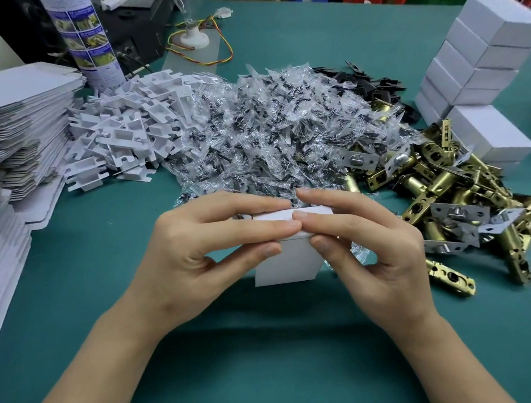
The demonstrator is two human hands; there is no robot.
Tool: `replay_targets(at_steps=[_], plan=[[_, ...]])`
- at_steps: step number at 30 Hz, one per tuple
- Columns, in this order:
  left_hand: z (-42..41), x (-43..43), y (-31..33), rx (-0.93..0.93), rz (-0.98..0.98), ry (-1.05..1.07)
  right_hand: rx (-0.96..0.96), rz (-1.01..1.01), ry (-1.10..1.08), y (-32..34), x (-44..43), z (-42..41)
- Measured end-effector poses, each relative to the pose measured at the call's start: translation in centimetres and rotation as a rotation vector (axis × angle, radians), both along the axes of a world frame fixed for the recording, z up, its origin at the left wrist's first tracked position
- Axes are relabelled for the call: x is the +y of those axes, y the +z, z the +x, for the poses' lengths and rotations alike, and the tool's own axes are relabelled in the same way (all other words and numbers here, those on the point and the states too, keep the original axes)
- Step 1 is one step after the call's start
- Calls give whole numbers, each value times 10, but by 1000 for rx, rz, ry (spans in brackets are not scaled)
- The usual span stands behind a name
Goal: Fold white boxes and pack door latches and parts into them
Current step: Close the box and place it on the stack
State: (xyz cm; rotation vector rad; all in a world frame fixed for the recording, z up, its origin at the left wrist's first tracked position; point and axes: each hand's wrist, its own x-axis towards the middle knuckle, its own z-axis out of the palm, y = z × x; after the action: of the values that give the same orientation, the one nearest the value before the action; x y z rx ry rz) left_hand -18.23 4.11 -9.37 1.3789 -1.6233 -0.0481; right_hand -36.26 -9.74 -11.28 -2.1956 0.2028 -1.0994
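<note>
Box (286,257) sits near centre; we pinch its top flap with left hand (198,254) and right hand (366,244). We should press evenly and tuck the flap square, keeping bags (252,132) out.

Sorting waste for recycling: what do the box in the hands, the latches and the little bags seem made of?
Box: thin white card, matte, sharply creased. Latches: metal, it seems; shiny brass-coloured bodies, duller silver plates. Bags: clear plastic film, crinkled and glinting; the dark parts inside are too small to tell.
</note>
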Motion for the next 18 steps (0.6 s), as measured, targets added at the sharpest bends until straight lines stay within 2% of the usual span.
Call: replay_targets(at_steps=[6,18], plan=[[5,2,-4,-68,13,-1,5,3,-7,0,1,0],[5,1,-3,26,85,-36,3,87,16,1,1,1]])
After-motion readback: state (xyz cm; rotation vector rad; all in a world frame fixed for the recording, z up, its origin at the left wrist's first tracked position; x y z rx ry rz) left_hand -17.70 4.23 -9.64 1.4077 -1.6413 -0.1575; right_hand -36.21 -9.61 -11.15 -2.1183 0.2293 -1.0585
